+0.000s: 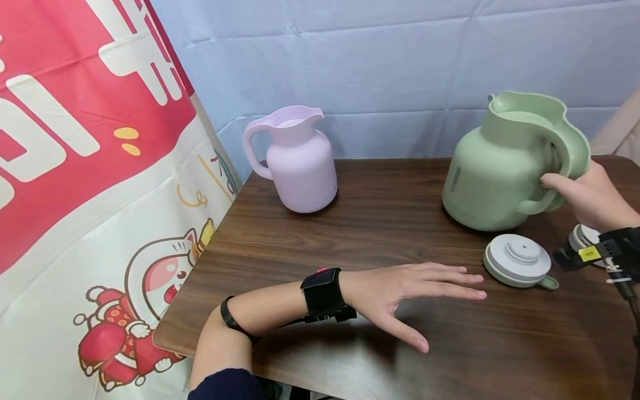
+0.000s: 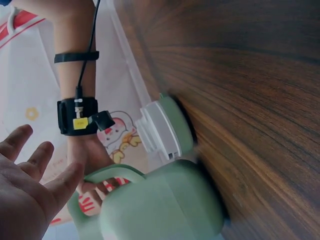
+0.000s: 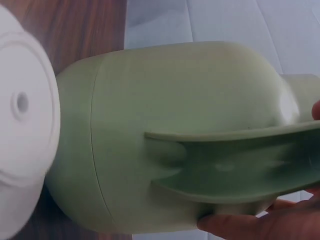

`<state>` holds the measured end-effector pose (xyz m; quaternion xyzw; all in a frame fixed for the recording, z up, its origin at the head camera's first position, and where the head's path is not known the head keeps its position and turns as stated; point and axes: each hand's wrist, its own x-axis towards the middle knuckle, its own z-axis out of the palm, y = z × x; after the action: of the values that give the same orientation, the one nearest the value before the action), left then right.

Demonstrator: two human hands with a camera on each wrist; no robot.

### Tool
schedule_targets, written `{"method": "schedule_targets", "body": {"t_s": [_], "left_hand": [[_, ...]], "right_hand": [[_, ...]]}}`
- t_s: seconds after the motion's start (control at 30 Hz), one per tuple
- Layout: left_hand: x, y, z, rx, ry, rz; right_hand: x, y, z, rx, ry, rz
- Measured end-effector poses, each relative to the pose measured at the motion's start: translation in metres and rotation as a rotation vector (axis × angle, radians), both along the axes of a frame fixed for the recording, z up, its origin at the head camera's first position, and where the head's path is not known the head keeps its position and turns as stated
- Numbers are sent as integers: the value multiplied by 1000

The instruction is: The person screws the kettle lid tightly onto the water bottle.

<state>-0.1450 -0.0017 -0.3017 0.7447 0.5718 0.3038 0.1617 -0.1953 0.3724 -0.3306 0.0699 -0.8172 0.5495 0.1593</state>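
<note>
A green jug (image 1: 492, 180) with a pouring lip and broad handle stands at the table's right side. My right hand (image 1: 595, 194) grips its handle, with the thumb on the near side. In the right wrist view, the jug's body (image 3: 185, 95) fills the middle and fingers (image 3: 240, 226) show beside the handle. My left hand (image 1: 412, 291) hovers over the table, fingers spread and holding nothing. Beyond its fingertips lies a white lid with a green rim (image 1: 520, 258), not touched. Part of a second white lid (image 1: 585, 239) shows by the right wrist.
A lilac jug (image 1: 305, 166), its top uncovered, stands at the table's back left. Behind the brown wooden table (image 1: 390, 222) hangs a pale blue cloth (image 1: 380, 72). A red and white printed cloth (image 1: 115, 222) hangs along the left side.
</note>
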Motion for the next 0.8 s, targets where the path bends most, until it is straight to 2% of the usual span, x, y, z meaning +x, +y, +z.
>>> {"method": "schedule_targets", "body": {"t_s": [0.03,0.2,0.53,0.63,0.77,0.8], "left_hand": [[0,0,0,4,0,-2],[0,0,-1,-1,4,-3],[0,1,0,-29,16,11],[0,1,-1,-16,22,11],[-2,2,-1,21,19,1],[-4,2,-2,27,19,2]], "right_hand": [[4,-6,4,18,-4,4],[15,-25,15,-36,-19,38],[16,-32,12,-89,-16,160],[17,-36,12,-15,-13,168],[18,-41,12,13,-15,178],[18,-43,12,-12,-18,190]]}}
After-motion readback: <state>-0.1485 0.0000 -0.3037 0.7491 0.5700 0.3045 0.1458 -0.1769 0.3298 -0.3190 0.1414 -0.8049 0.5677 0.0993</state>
